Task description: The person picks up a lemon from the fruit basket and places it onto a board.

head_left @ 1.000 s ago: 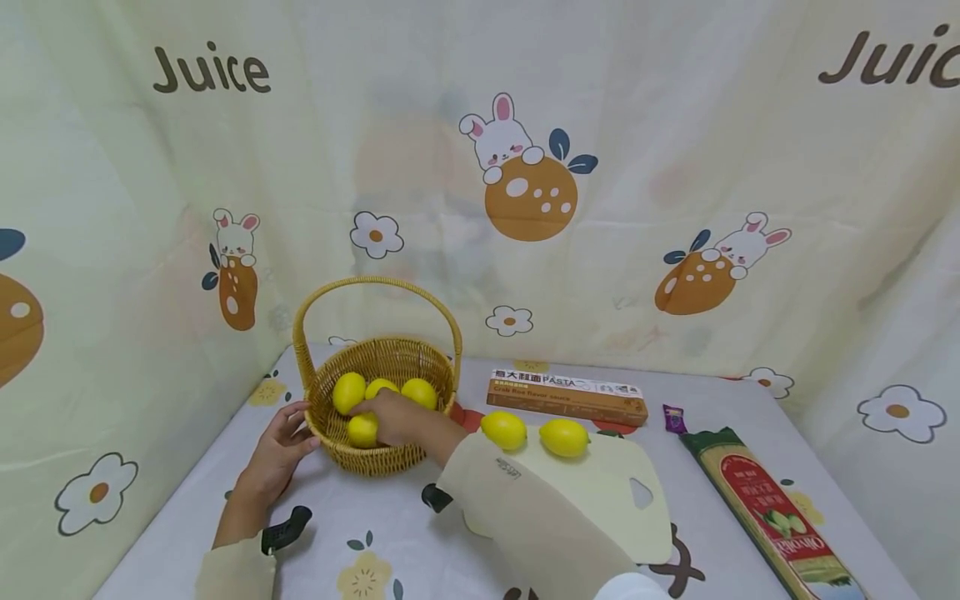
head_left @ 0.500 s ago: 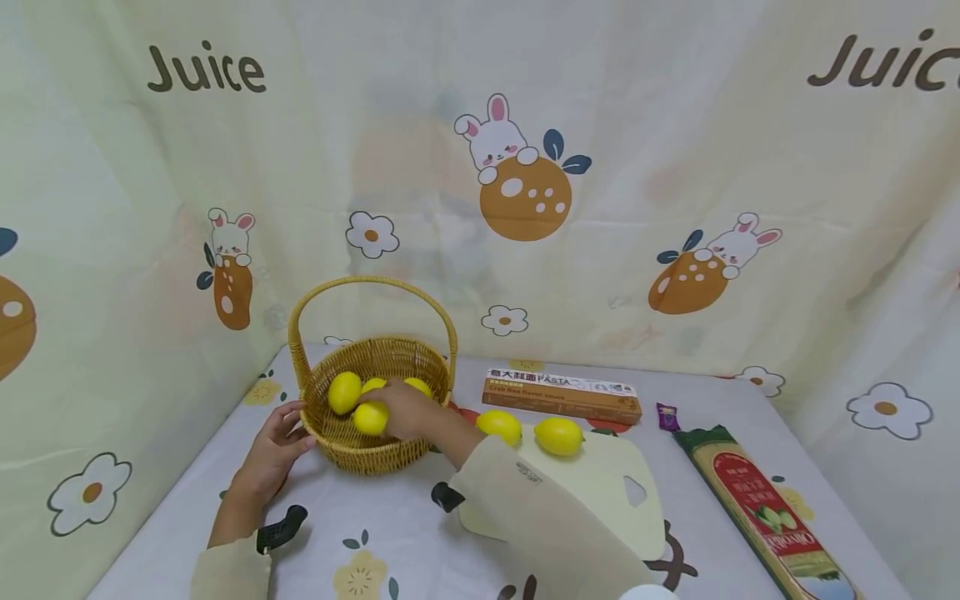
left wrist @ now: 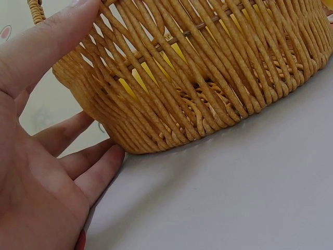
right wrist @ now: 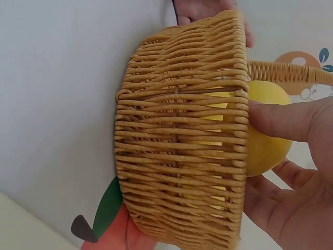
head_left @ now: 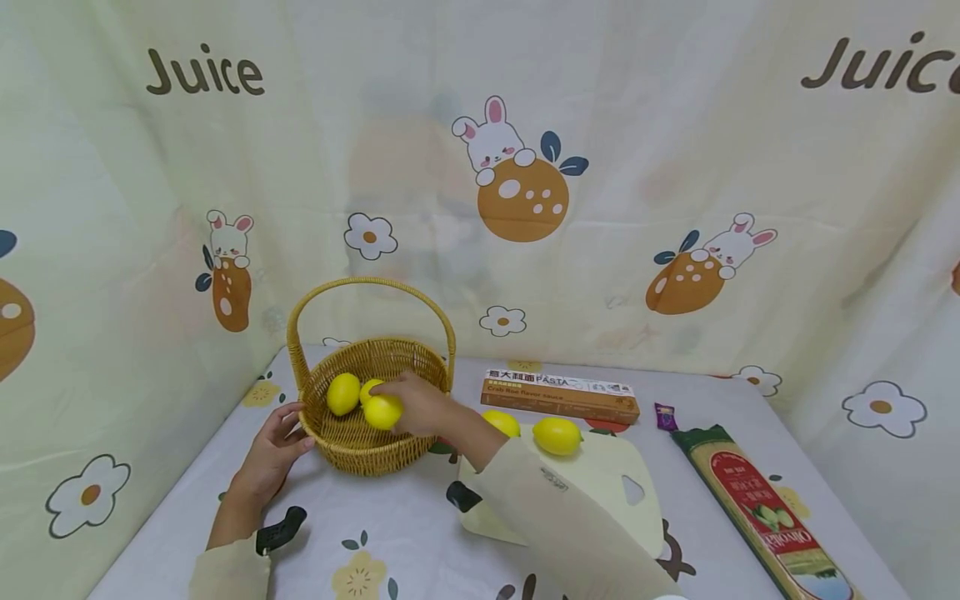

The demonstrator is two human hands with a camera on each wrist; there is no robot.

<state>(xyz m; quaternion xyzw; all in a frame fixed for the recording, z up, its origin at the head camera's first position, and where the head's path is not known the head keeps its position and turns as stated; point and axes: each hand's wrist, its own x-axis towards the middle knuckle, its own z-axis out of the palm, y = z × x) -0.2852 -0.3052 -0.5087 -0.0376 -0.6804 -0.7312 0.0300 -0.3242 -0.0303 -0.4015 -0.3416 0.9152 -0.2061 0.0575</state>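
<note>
My right hand (head_left: 422, 406) pinches a yellow lemon (head_left: 383, 412) between thumb and fingers over the wicker basket (head_left: 352, 459). In the right wrist view that lemon (right wrist: 269, 143) shows above the rim. Two other lemons, one at the left (head_left: 343, 394) and one partly hidden behind the held lemon (head_left: 370, 388), lie inside. My left hand (head_left: 272, 450) touches the basket's left side from outside. In the left wrist view its thumb (left wrist: 57, 36) lies along the upper wall and its extended fingers (left wrist: 99, 169) reach the base. The basket stands upright, its tall handle (head_left: 367, 281) arching over it.
Right of the basket lies a cream cutting board (head_left: 600, 492) with two lemons, one partly behind my sleeve (head_left: 501, 422) and one in plain view (head_left: 557, 436). Behind it is a pasta box (head_left: 559, 397). A small purple packet (head_left: 665, 417) and a long red-and-green package (head_left: 765, 508) lie farther right.
My right hand has lifted the lemon from low at the basket's front and moved it to the right. The left hand stays at the basket's side. The head view has shifted slightly.
</note>
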